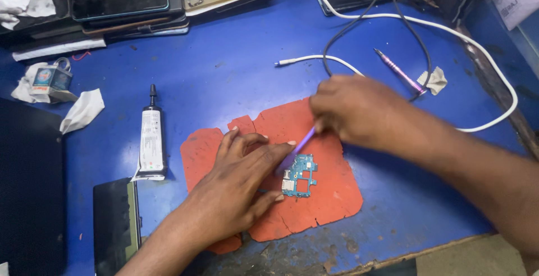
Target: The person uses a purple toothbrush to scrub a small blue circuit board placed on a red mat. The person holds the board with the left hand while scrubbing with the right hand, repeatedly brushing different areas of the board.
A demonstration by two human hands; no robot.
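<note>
On the torn orange rubber mat (pixel 314 141) lies a small teal circuit board (pixel 300 176), pinned at its edge by the left hand's (pixel 241 180) spread fingers so the right hand (pixel 351 110), pinched shut on a thin purple tool (pixel 300 144), can work it.

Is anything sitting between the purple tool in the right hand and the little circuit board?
Nothing visible. The purple tool in the right hand slants straight down to the circuit board, which the left hand steadies from its near side.
</note>
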